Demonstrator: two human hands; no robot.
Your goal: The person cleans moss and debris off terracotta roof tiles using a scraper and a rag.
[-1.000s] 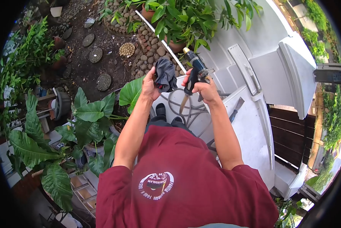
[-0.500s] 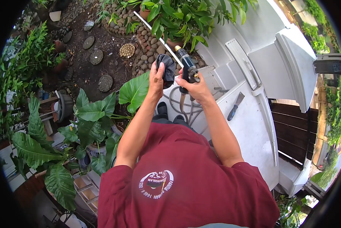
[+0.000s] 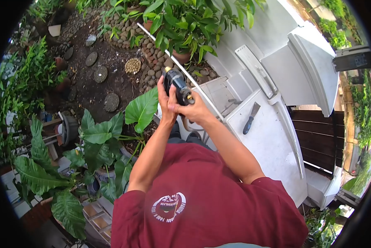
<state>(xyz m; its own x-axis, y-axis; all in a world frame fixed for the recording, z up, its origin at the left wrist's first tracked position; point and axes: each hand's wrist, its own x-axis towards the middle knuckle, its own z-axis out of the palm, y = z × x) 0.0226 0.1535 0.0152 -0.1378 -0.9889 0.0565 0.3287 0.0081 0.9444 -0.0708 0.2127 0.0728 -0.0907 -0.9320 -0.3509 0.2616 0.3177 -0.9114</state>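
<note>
A dark hose spray nozzle (image 3: 178, 81) with a brass tip is gripped in my right hand (image 3: 198, 110), above the path. My left hand (image 3: 167, 104) is pressed up close beside it, fingers curled around a crumpled dark cloth (image 3: 166, 82) that is mostly hidden behind the nozzle and my fingers. Both hands touch or nearly touch each other. Below the nozzle, part of the hose (image 3: 188, 125) hangs down. To the right, a scraper (image 3: 251, 118) with a dark blue handle lies on a white ledge (image 3: 272, 153).
A long white pole (image 3: 202, 91) slants just beyond my hands. Broad-leaved plants (image 3: 142, 109) crowd the left, and a potted shrub (image 3: 189, 25) stands ahead. Round stepping stones (image 3: 111, 101) lie in soil. A brown slatted gate (image 3: 315, 138) is at the right.
The nozzle and my right hand have moved left, meeting the left hand and the cloth. The cloth, plainly visible before, is now largely covered. The view has shifted slightly.
</note>
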